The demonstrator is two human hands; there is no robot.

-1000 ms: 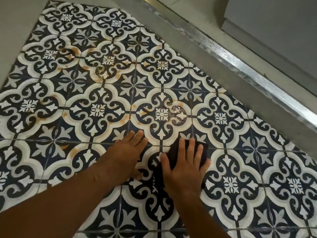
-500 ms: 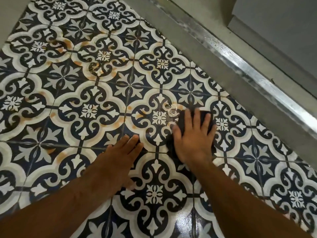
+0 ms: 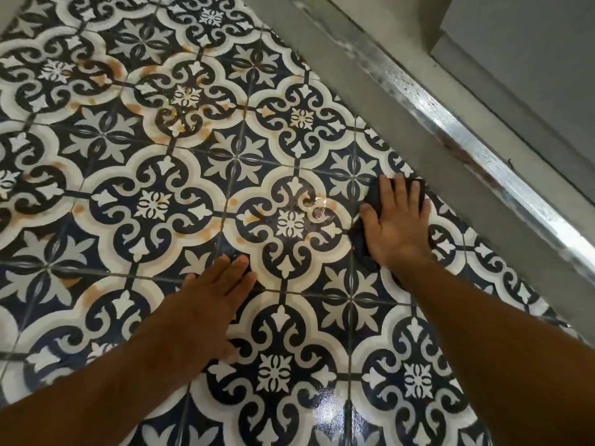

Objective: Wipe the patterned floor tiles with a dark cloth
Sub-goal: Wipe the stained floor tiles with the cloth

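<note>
Orange stains (image 3: 106, 72): these lie farthest from the metal threshold strip (image 3: 476, 146), scattered over the pale bands of the patterned floor tiles (image 3: 154, 204). They look like most of the work left, so the strokes should head away from the strip towards them.
Left hand (image 3: 212, 304): it lies flat on the floor, well apart from the strip, with the fingers straight and close together, holding nothing. It serves best as a brace, taking the body's weight so the wiping arm can slide freely.
Wet patch (image 3: 318, 212): glinting droplets sit just beside the cloth, on the side away from the strip. Drag through it with overlapping passes so no streak dries on.
Dark cloth (image 3: 373, 196): it is on a tile near the strip, pinned under the palm with only its edges showing. Whether it is folded or bunched cannot be told.
Right hand (image 3: 399, 226): the fingers are straight and slightly spread, pressing down on the cloth rather than curling round it. Even pressure from palm to fingertips should stop the cloth rolling.
Strip: it runs diagonally at the right, close to the cloth but not touching. Finish along the last row of tiles beside it before working outward.
</note>
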